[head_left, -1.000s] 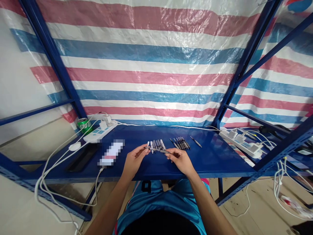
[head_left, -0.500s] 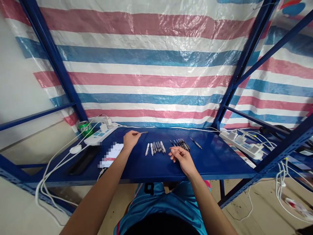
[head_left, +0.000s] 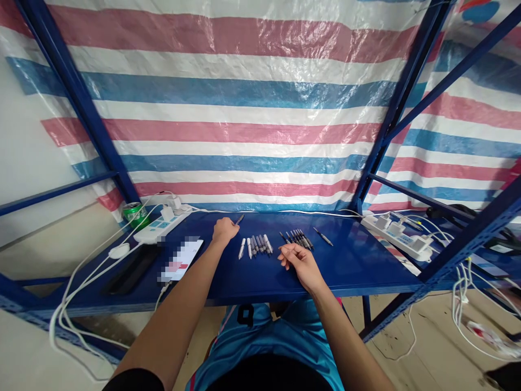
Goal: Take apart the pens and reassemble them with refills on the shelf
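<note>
My left hand reaches far over the blue shelf top, closed on a thin grey pen part whose tip points back and right. My right hand hovers near the front, fingers curled in a loose pinch; what it holds, if anything, I cannot make out. Between the hands lies a row of several white and grey pens. A second row of dark pens lies just behind my right hand, with one single pen apart to the right.
A phone-like flat thing and a black slab lie left. A white power strip, cables and a green can sit at back left. Another power strip is at the right. Blue rack posts frame the shelf.
The hands, which held one pen together, came apart. My left hand carried a thin part out to the back left and lowered it toward the shelf. My right hand stayed near the front.
</note>
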`<state>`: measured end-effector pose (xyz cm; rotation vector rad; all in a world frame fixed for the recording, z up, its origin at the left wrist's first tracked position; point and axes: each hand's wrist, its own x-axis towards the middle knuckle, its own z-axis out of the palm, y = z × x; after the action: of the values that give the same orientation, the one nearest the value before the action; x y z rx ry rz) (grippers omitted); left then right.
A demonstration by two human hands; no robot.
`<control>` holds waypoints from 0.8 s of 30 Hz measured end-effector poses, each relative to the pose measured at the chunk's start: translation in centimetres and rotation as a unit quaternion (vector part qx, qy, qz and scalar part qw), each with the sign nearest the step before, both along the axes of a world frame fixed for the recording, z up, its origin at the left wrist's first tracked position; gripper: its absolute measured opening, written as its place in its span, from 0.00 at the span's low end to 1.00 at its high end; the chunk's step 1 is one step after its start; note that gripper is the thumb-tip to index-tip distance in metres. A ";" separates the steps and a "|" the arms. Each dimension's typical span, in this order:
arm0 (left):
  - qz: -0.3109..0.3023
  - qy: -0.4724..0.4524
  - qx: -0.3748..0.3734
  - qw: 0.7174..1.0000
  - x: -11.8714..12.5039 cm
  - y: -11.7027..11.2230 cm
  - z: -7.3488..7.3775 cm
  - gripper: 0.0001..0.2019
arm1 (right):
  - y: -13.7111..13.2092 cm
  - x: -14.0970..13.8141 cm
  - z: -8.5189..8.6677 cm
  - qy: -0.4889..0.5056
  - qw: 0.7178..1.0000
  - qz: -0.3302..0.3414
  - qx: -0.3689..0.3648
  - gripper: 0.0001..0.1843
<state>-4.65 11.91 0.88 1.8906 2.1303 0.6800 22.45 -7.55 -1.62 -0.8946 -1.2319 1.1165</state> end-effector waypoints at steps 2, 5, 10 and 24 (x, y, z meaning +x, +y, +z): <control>-0.002 0.009 -0.006 1.000 0.0 -0.2 0.1 0.12 | -0.1 0.0 0.1 -0.005 1.000 0.001 0.002 0.25; -0.014 0.020 -0.001 1.000 0.1 -1.0 0.5 0.13 | -0.2 -0.3 0.0 -0.013 1.000 0.005 0.007 0.25; -0.048 0.017 0.065 0.997 0.7 -4.8 0.9 0.19 | 0.2 1.1 -0.5 -0.058 0.994 -0.080 0.036 0.24; -0.169 -0.049 0.114 0.978 -0.1 -14.6 -3.0 0.21 | 3.9 15.3 -4.0 -0.543 0.746 -0.386 -0.025 0.20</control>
<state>-4.71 -2.72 -2.13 2.2123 1.6731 0.9483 37.79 -3.70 -5.62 -2.0044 -1.4473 -0.1669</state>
